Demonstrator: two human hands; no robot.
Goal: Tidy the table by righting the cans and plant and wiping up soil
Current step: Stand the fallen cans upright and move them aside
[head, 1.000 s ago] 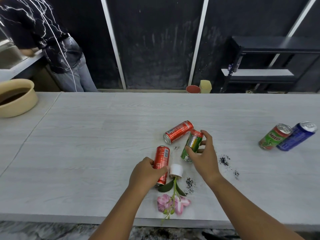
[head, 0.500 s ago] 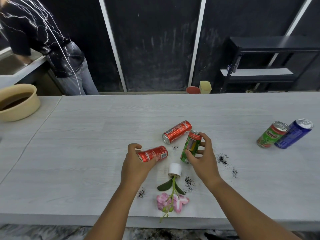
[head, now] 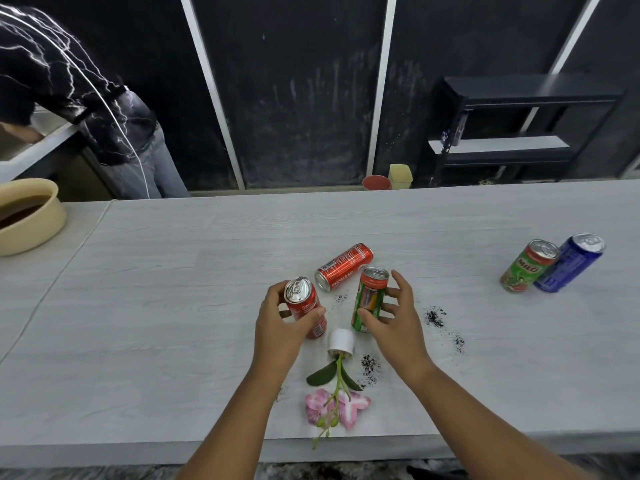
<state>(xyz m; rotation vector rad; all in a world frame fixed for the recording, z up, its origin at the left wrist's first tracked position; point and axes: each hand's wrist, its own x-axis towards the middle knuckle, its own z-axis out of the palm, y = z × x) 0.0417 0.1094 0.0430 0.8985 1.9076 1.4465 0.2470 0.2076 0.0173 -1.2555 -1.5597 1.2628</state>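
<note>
My left hand [head: 282,327] grips a red can [head: 304,304], nearly upright, top facing me. My right hand [head: 394,322] holds a green can [head: 369,299], which stands upright on the table. Just behind them a second red can [head: 343,266] lies on its side. In front, a small white pot [head: 341,342] lies tipped over, its pink flower [head: 334,407] pointing at the table's near edge. Dark soil is scattered right of the pot [head: 369,367] and further right [head: 434,315]. A green Milo can [head: 528,265] and a blue can [head: 569,261] stand at the far right.
The grey wooden table [head: 173,306] runs across the view. A tan bowl [head: 26,216] sits at its far left. A person in a dark patterned top [head: 86,95] bends over a counter behind. A black shelf unit [head: 512,126] stands at the back right.
My left hand has lifted the red can off its side and turned it from lying to nearly upright. My right hand has tilted the green can up until it stands.
</note>
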